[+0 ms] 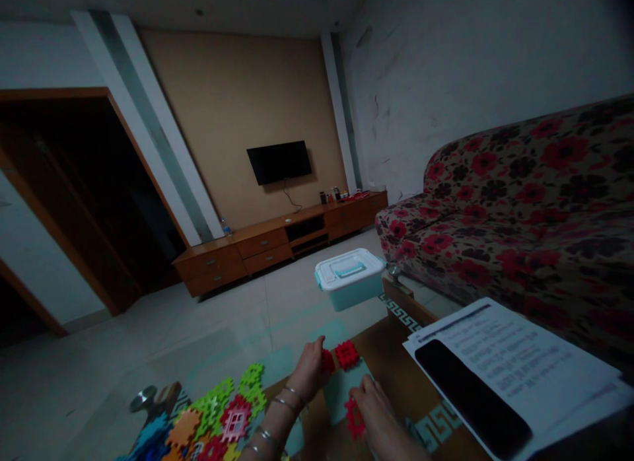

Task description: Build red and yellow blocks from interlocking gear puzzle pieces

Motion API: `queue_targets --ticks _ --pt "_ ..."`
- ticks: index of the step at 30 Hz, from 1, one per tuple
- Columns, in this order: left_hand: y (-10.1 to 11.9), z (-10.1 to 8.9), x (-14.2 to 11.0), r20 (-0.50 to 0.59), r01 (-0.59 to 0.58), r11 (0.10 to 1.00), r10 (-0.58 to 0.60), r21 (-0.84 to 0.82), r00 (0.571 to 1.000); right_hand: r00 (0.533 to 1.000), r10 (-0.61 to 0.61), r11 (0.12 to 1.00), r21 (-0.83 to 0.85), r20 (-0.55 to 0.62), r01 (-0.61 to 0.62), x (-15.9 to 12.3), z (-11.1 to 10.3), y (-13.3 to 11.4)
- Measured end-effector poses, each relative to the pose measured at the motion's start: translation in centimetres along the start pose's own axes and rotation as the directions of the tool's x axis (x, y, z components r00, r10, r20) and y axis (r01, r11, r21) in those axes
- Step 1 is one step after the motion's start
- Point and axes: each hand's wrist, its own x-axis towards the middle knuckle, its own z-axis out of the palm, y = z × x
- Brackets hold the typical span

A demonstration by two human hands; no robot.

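My left hand (310, 368), with bangles on its wrist, is closed on a red notched plastic building piece (327, 362), partly hidden by the fingers. Just right of it, another red square building piece (347, 354) lies on the glass table (386, 355). Nearer to me, my right hand (371, 403) pinches a third red building piece (354, 419) by its right side. To the left of my forearm is a pile of building pieces in green (212, 401), orange (184, 428), blue (154, 434) and red with a pink window (234, 419).
A teal storage box (354, 292) with a white lid stands towards the far end of the table. Paper sheets (525, 355) with a black phone-like slab (470, 395) lie at right. Beyond are a floral sofa (495, 216) and a wooden TV cabinet (267, 249).
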Motion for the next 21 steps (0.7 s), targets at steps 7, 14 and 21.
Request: queue_targets --ticks 7,14,21 --pt "-0.3 0.1 1.2 0.087 -0.026 0.999 0.024 0.027 0.996 0.999 -0.022 0.999 -0.031 0.024 0.023 -0.5 -1.3 -0.6" --pt "-0.7 -0.1 1.4 0.149 -0.009 0.996 -0.004 0.086 0.989 1.000 -0.025 0.999 -0.029 0.019 0.025 -0.1 -0.7 -0.2" --pt "-0.6 0.2 0.7 0.159 0.046 0.996 -0.058 0.078 0.985 0.998 0.003 0.938 0.345 -0.060 0.018 1.1 1.6 1.4"
